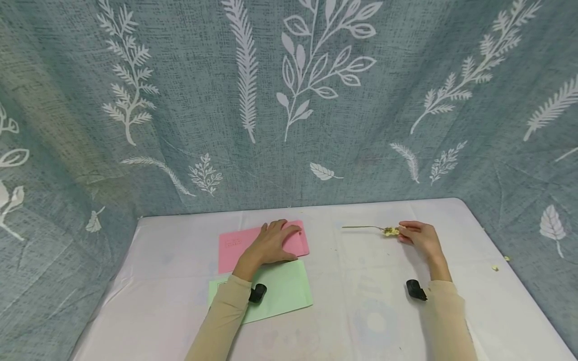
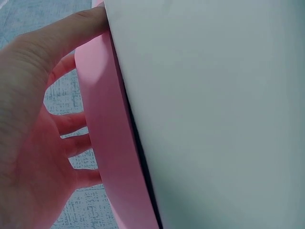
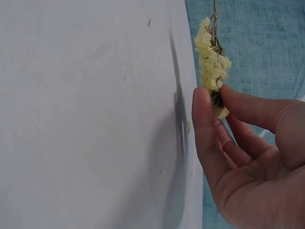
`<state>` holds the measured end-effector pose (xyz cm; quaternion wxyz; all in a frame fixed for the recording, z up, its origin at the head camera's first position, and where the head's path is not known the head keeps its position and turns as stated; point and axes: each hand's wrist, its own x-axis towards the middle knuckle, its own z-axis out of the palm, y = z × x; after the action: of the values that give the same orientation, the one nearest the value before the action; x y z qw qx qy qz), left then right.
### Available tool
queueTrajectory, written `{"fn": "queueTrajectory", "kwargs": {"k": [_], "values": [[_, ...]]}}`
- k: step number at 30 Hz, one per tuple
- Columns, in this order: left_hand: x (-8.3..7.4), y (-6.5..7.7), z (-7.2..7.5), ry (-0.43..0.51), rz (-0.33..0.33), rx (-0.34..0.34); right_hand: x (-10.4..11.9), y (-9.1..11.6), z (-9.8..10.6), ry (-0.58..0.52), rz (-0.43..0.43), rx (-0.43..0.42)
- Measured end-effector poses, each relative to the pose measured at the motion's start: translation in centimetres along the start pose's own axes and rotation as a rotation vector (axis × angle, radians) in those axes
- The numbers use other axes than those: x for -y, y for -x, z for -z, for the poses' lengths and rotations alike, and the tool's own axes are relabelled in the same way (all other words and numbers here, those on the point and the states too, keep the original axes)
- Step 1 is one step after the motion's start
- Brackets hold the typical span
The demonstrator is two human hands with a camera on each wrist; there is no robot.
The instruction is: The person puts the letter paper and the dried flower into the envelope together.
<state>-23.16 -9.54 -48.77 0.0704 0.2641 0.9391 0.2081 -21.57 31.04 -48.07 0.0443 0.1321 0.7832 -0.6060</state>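
My right hand (image 1: 420,238) pinches the blossom end of a dried yellow flower sprig (image 1: 390,231) between thumb and fingertips. Its thin stem points left over the table, and the right wrist view shows the pale clustered petals (image 3: 212,64) close up. Spread across a pink envelope (image 1: 237,248) is my left hand (image 1: 270,244), its fingers toward the far edge and its thumb near the close edge. In the left wrist view the fingertips meet the pink paper (image 2: 107,124). A green envelope (image 1: 284,293) lies nearer me, partly under the left forearm.
A white cloth covers the table (image 1: 343,311). Small yellow petals (image 1: 495,268) lie by its right edge. Behind and at both sides hangs a blue-green curtain (image 1: 189,100) with white leaf prints. Faint writing marks the pink envelope's left part.
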Motion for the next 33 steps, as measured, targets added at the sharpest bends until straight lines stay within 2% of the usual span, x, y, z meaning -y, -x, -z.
{"fn": "queueTrajectory", "kwargs": {"k": [8, 17, 25, 33], "values": [[-0.1, 0.0, 0.1, 0.009, 0.000, 0.004, 0.1, -0.7, -1.9, 0.041, 0.011, 0.011], [0.0, -0.2, 0.1, 0.009, 0.007, 0.012, 0.0, -1.1, -3.9, 0.028, 0.030, 0.026], [-0.1, -0.1, 0.3, 0.018, 0.008, 0.018, 1.1, -1.5, -6.1, -0.015, -0.007, 0.099], [0.0, -0.2, 0.2, 0.016, -0.002, 0.004, 1.9, -1.6, -7.9, -0.007, 0.012, 0.133]]}}
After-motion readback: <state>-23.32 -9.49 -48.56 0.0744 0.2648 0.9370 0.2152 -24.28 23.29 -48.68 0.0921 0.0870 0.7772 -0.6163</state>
